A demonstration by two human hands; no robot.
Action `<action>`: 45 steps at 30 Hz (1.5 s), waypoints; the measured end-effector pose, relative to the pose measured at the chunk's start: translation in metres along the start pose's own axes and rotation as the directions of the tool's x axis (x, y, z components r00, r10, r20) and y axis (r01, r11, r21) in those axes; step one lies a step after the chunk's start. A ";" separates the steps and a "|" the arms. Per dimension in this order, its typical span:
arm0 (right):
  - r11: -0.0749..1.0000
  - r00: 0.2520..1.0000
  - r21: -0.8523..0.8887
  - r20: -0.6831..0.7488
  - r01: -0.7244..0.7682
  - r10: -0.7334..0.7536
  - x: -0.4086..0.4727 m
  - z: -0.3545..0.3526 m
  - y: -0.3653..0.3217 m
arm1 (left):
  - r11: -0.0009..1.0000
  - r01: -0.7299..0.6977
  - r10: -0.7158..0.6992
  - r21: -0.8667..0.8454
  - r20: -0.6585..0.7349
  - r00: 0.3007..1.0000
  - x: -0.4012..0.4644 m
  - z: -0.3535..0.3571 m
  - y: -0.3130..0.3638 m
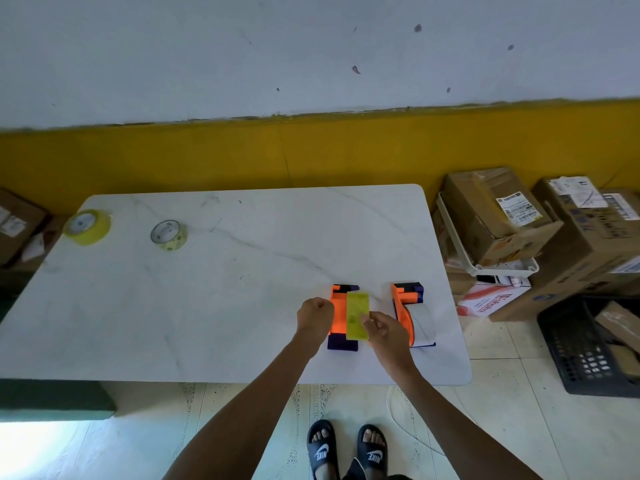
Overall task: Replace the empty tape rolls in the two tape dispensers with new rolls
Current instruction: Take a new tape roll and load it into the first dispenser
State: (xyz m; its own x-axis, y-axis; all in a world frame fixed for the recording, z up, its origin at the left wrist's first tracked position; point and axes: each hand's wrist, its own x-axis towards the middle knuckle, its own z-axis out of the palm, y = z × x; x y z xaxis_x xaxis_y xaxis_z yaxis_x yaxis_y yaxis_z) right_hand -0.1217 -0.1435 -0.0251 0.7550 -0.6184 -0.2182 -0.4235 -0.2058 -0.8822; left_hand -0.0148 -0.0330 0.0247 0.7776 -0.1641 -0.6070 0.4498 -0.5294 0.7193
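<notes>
- left hand (316, 315) curled into a fist against the left dispenser (341, 315); its long axis runs away from the person;
- right hand (384, 329) pinches the yellow roll (356, 315), seated between both hands.

White marbled surface (173, 306) stands against a yellow-banded wall (242, 154); cardboard boxes (491, 216) stacked on the right, black crate (585, 355) beside them, black slides (346, 448) on tiled floor (502, 427).

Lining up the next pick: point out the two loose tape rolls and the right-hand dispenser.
Larger yellow tape roll (87, 226), head view, top face.
Smaller tape roll (169, 235), head view, top face.
Right-hand dispenser (401, 308), head view, orange side plate.
</notes>
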 end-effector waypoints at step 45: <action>0.927 0.947 -0.297 0.153 -0.229 0.282 0.099 0.032 -0.036 | 0.976 -0.159 0.152 0.149 0.052 0.987 0.016 0.008 -0.051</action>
State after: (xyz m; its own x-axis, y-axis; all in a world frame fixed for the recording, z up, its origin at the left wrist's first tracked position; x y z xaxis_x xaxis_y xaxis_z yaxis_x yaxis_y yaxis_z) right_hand -0.0154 -0.1728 -0.0286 0.6718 -0.5280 -0.5194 -0.7138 -0.2744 -0.6443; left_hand -0.0290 -0.0150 -0.0248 0.8130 -0.2861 -0.5072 0.2502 -0.6149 0.7479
